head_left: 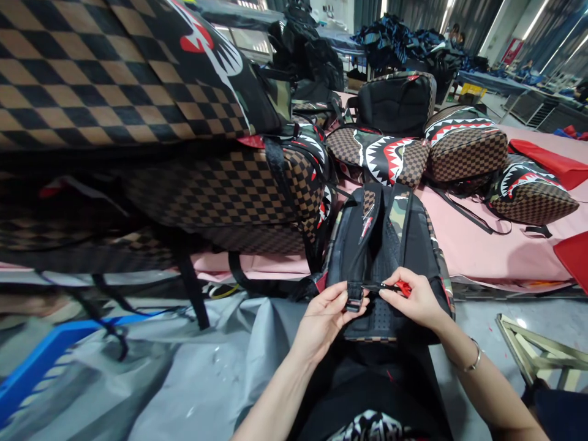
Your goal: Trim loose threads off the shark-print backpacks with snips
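Observation:
A black backpack [420,245] with a checkered edge lies back panel up in front of me, its shoulder straps on top. Above its lower end, my left hand [324,315] pinches a black strap buckle [353,297] between thumb and fingers. My right hand [416,300] is closed around thread snips [383,286], dark at the pointed end, with red showing at the fingers. The tip of the snips meets the strap at the buckle's upper edge; whether the blades are apart is too small to tell.
Large checkered backpacks [220,190] are stacked close at my left. More shark-mouth backpacks [466,144] lie on the pink table [473,245]. A blue crate [41,361] and grey sheeting [206,367] are at lower left. A metal frame [537,352] stands at lower right.

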Tool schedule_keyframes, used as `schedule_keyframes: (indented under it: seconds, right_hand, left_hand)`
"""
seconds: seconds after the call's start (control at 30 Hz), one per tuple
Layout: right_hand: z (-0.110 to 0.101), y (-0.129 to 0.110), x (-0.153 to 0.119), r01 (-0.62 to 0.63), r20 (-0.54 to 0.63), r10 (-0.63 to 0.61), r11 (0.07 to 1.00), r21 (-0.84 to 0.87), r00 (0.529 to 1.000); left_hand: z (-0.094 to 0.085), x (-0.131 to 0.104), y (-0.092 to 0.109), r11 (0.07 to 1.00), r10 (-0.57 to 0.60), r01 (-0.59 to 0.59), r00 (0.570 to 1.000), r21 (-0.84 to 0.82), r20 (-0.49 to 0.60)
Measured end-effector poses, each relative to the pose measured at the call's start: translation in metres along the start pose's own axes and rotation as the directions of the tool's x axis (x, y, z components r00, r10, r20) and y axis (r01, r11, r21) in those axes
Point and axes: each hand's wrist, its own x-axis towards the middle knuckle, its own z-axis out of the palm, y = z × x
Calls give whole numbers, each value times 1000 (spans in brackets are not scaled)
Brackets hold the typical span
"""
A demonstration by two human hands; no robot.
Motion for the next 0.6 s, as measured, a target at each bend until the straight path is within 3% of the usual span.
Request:
schedule_keyframes:
  seconds: [0.47, 0.6]
  right_hand:
    - [-2, -2, 6, 191, 54, -184, 967, -170, 981]
    - [0, 0, 5, 111, -36, -110, 994, 7, 993]
  left_hand:
    - [-2, 0, -2, 999, -35, 35, 999, 35, -5]
    - [0, -2, 1, 997, -62, 65, 996, 38, -61]
